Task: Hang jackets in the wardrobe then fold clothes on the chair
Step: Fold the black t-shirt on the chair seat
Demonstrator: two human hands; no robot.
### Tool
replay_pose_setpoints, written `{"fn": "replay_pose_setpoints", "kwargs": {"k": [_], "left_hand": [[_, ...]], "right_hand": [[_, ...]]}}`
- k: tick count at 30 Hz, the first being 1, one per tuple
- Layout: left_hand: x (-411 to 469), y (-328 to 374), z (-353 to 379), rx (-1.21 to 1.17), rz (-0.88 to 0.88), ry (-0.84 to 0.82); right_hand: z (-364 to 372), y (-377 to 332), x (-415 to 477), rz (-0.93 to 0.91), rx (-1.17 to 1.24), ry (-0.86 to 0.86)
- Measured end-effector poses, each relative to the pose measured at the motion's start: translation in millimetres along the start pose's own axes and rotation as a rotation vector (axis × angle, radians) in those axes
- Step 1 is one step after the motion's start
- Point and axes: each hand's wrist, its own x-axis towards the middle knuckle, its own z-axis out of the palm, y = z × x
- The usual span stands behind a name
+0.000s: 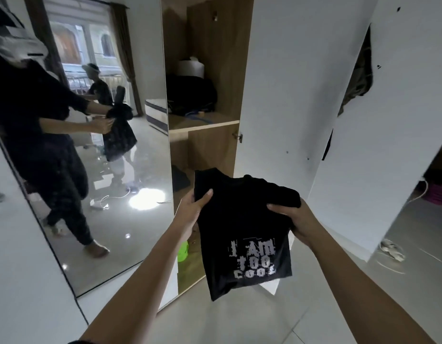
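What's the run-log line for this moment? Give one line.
left hand grips folded black printed T-shirt | right hand grips it | place: before open white wardrobe

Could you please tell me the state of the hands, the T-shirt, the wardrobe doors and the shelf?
left hand: grips the T-shirt's upper left edge.
right hand: grips its upper right edge.
black T-shirt: folded, held in the air, print facing the camera.
mirrored door: swung open.
white door: swung open.
shelf: holds dark clothes.
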Motion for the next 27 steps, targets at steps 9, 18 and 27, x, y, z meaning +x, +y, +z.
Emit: {"fn": "replay_pose_setpoints", "kwargs": {"k": [9, 18, 27], "left_hand": [[198, -21, -2, 0.192, 0.079, 0.048], [357, -71, -27, 0.286, -0.009, 0.233], [465, -135, -75, 0.291, -0.101, 0.532]], "right_hand": [[-3, 22, 198, -0.060, -0.457, 0.143], [-2, 57, 394, -0.017, -0.637, -0.106], [30, 145, 536, 0.037, -0.873, -0.304]]}}
